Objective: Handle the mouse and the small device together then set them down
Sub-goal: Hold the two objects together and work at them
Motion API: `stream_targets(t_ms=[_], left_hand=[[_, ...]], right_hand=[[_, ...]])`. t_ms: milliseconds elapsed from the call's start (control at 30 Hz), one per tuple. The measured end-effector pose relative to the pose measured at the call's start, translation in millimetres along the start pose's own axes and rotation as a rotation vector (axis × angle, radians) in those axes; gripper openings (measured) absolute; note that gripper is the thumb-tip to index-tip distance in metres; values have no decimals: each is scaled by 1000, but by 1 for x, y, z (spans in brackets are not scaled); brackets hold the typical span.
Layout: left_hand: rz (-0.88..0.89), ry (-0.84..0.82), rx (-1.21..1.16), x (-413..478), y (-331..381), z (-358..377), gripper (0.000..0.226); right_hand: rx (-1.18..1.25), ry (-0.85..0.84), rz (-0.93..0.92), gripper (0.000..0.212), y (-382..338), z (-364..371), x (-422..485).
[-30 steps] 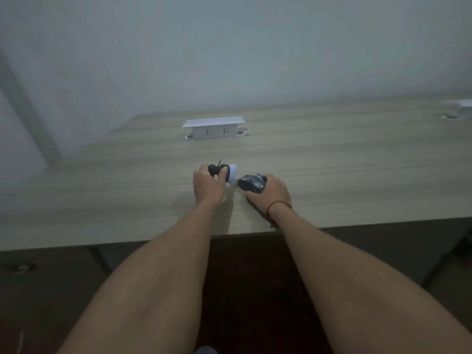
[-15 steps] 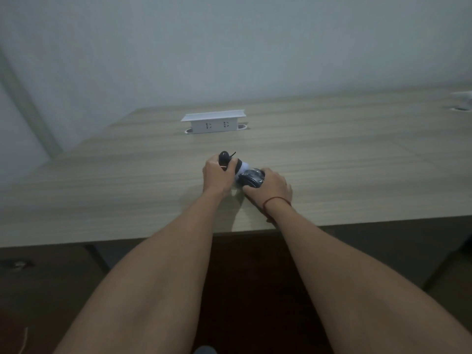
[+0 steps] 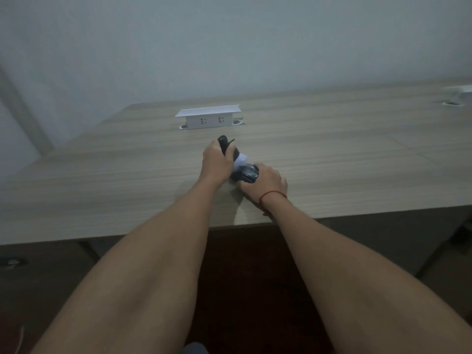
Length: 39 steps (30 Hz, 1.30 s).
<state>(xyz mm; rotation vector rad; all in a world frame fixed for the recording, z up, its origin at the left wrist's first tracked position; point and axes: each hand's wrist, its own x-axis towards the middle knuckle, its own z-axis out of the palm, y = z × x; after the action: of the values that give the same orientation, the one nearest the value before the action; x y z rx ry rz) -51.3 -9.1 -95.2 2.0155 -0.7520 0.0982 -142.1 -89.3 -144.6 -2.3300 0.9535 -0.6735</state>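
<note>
My left hand (image 3: 216, 162) grips a small black-and-white device (image 3: 231, 151) and holds it tilted, its black end with a thin cord pointing up and away, its white end down toward the mouse. A dark mouse (image 3: 247, 174) sits under the fingers of my right hand (image 3: 265, 183), low on the wooden desk (image 3: 344, 154). The device's white end touches or nearly touches the mouse. A red string circles my right wrist.
A white pop-up socket box (image 3: 208, 118) stands on the desk behind my hands. Another white fitting (image 3: 457, 94) is at the far right edge. The desk's front edge runs just under my wrists, with dark floor below.
My left hand has tilted the device more upright and brought its white end against the mouse. My right hand with the mouse has stayed about where it was.
</note>
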Motion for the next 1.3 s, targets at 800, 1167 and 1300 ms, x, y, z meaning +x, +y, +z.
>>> stream_targets(t_ms=[800, 1167, 1300], left_hand=[[-92, 71, 59, -17, -10, 10, 38], [-63, 84, 15, -30, -22, 1, 35], [46, 141, -118, -32, -10, 2, 30]], right_hand=[[-4, -9, -29, 49, -2, -2, -4], [39, -43, -27, 55, -1, -10, -12], [26, -28, -25, 51, -1, -6, -11]])
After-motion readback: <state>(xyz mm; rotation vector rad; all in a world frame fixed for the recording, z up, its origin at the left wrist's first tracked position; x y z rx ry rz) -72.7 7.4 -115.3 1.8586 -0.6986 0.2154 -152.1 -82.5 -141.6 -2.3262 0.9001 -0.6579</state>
